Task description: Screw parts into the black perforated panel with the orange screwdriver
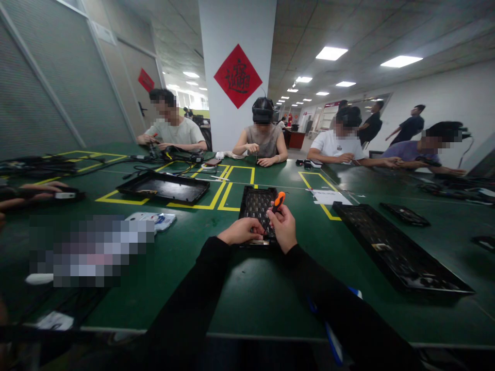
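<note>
A black rectangular plastic casing (253, 203) with rows of small pale marks inside lies on the table in front of me. My right hand (284, 226) is closed around the orange-and-black handle of a screwdriver (279, 201). The tool slants down toward the near part of the casing; its tip is hidden among my fingers. My left hand (243, 230) rests over the casing's near left edge, its fingers drawn together close to the screwdriver's lower end. What those fingers pinch is too small to make out. A light strip (266, 242) shows at the casing's near end.
A wide black tray (162, 186) lies ahead on the left, a long black casing (402, 247) on the right. Plastic bags (166, 220) and cables (34, 167) are at left. Several people sit around the green table (255, 304); someone's hand (42, 190) reaches in at left.
</note>
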The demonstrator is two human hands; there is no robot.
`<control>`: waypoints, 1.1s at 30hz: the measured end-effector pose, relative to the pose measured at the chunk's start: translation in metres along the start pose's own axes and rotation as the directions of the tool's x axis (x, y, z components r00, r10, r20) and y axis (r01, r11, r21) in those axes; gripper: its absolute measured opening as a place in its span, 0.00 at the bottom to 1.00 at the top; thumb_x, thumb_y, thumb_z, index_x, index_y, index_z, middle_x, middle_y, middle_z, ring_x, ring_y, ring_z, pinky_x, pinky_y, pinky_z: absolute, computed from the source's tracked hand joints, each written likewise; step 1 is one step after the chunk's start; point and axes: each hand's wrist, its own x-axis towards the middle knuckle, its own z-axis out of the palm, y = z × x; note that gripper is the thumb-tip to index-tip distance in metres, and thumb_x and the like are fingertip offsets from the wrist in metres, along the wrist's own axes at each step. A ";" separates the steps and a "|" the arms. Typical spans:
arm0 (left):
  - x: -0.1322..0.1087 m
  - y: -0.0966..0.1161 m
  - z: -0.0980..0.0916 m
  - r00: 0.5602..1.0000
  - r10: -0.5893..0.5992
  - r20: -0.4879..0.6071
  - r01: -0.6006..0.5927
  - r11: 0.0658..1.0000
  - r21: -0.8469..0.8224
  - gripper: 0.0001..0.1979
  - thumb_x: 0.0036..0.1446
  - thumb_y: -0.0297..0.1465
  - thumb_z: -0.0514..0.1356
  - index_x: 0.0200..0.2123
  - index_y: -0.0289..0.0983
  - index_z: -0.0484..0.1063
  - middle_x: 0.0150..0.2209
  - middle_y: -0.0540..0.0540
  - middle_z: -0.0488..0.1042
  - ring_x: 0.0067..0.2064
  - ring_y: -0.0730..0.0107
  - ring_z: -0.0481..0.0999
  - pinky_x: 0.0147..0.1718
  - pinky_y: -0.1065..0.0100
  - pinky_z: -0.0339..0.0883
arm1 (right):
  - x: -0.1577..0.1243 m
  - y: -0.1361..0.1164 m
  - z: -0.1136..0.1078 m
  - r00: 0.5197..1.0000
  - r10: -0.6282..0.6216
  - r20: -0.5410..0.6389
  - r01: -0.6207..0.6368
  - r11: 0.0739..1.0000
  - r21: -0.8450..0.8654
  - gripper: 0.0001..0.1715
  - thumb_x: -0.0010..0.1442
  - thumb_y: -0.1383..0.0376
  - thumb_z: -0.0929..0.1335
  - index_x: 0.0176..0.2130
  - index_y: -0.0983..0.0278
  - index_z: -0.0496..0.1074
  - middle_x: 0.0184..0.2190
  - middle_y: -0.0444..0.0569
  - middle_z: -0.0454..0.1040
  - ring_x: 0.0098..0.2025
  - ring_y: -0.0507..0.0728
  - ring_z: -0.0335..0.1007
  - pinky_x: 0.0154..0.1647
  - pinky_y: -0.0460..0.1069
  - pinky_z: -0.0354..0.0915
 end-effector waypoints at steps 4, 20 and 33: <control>0.001 -0.001 0.000 1.000 -0.003 0.007 0.003 1.000 -0.012 0.13 0.46 0.35 0.61 0.35 0.35 0.73 0.34 0.47 0.74 0.34 0.73 0.70 0.33 0.74 0.61 | 0.001 0.001 -0.001 1.000 -0.020 -0.023 0.019 1.000 -0.008 0.22 0.49 0.61 0.69 0.45 0.64 0.66 0.28 0.44 0.71 0.22 0.47 0.60 0.19 0.42 0.57; 0.001 0.001 -0.001 1.000 0.010 0.008 -0.009 0.999 -0.033 0.12 0.46 0.34 0.61 0.34 0.33 0.73 0.32 0.46 0.73 0.32 0.73 0.70 0.31 0.74 0.61 | 0.002 0.002 -0.001 1.000 -0.001 -0.020 0.001 1.000 0.019 0.25 0.49 0.61 0.68 0.47 0.64 0.64 0.35 0.47 0.71 0.22 0.46 0.61 0.19 0.42 0.58; 0.000 0.002 -0.001 1.000 -0.006 0.013 0.007 0.997 -0.073 0.13 0.45 0.35 0.61 0.34 0.34 0.71 0.30 0.48 0.72 0.31 0.74 0.69 0.29 0.74 0.61 | 0.001 0.003 -0.002 0.999 -0.010 -0.030 0.009 0.999 -0.040 0.19 0.48 0.62 0.69 0.42 0.65 0.67 0.26 0.43 0.70 0.21 0.46 0.59 0.19 0.42 0.57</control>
